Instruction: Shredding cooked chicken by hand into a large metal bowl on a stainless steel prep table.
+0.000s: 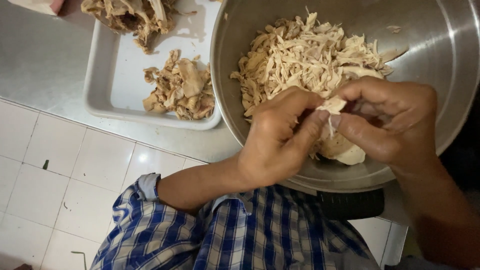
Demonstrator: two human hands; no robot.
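Left hand (280,137) and right hand (390,122) meet, fingertips pinched together

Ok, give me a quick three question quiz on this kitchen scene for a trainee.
1. True or false: both hands pinch one piece of chicken over the steel bowl.
2. What fills the bowl? A) whole eggs B) shredded chicken C) rice
3. Where do the skin and bone scraps lie?

Key:
1. True.
2. B.
3. In the white tray, left of the bowl.
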